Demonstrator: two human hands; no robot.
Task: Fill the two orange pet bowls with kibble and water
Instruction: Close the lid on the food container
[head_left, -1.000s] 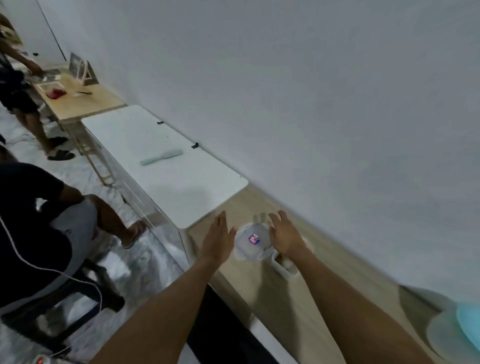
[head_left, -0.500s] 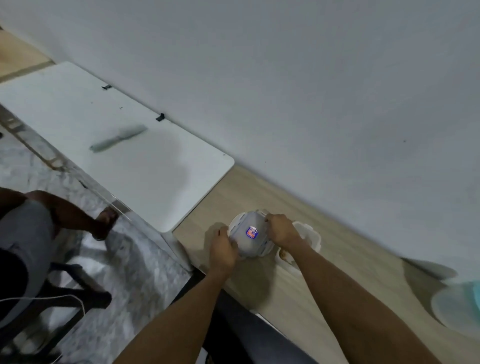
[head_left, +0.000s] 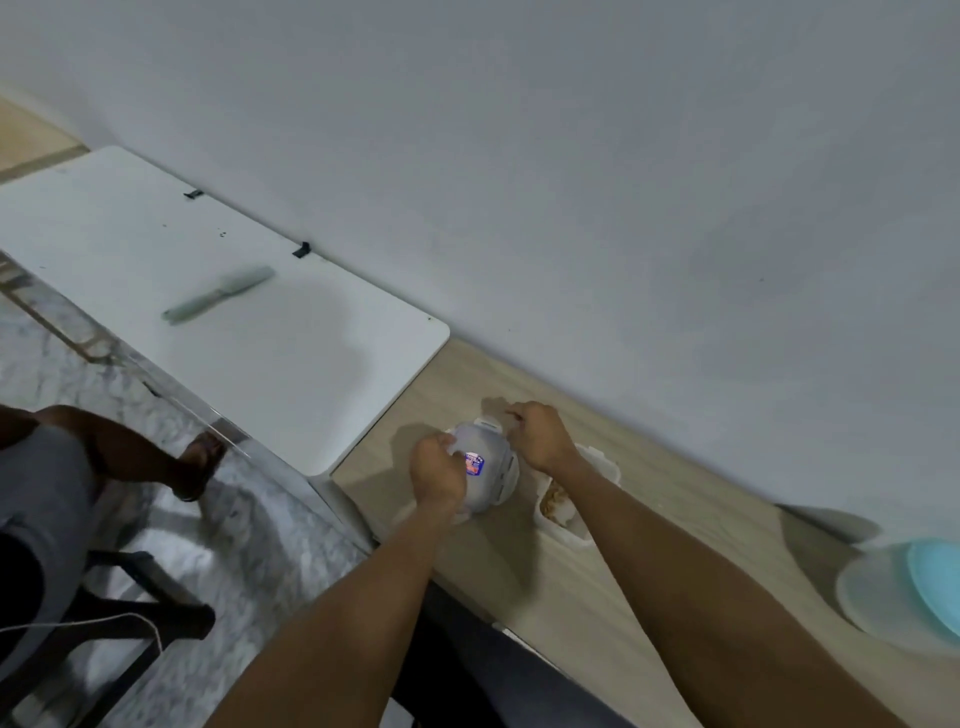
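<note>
A round clear plastic container (head_left: 491, 470) with a small red-and-blue sticker on its lid stands on the wooden counter (head_left: 649, 566). My left hand (head_left: 436, 475) grips its near-left rim and my right hand (head_left: 537, 434) grips the far-right edge of the lid. Right beside it sits a second clear container (head_left: 563, 512) with brown kibble inside, partly hidden by my right forearm. No orange bowls are in view.
A white table (head_left: 218, 291) adjoins the counter on the left, with a pale green utensil (head_left: 218, 293) lying on it. A pale bowl with a blue lid or plate (head_left: 909, 592) sits at the right edge. A seated person (head_left: 62, 493) is on the left. The wall runs close behind.
Both hands went from hovering open over the container to gripping it by its rim and lid. The camera swung right and down, and the container now looks slightly tilted.
</note>
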